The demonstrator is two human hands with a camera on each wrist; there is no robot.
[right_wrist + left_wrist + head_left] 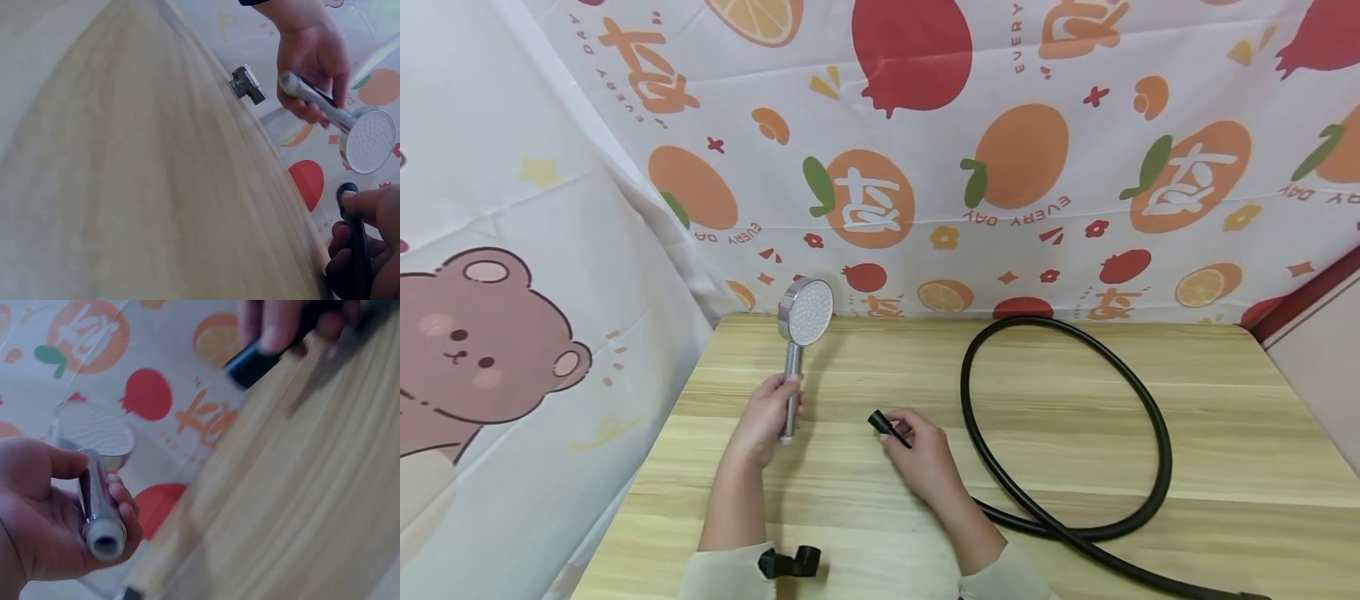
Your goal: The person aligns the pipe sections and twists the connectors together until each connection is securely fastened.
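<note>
A chrome shower head (809, 312) is upright in my left hand (765, 421), which grips its handle with the white spray face turned toward me. The handle's hollow lower end (106, 542) shows in the left wrist view. My right hand (922, 457) holds the end of a black shower hose (1159, 433), fingers curled round its wider end fitting (878, 422). In the right wrist view the thumb lies on that fitting (347, 195). Fitting and handle are apart, with a stretch of table between them.
A small black shower bracket (792, 562) lies beside the left sleeve. The hose loops over the right side of the wooden table (880, 358) and runs off toward the front right. Fruit-printed cloth (940, 183) hangs behind, and a bear-printed cloth (587, 467) hangs at left.
</note>
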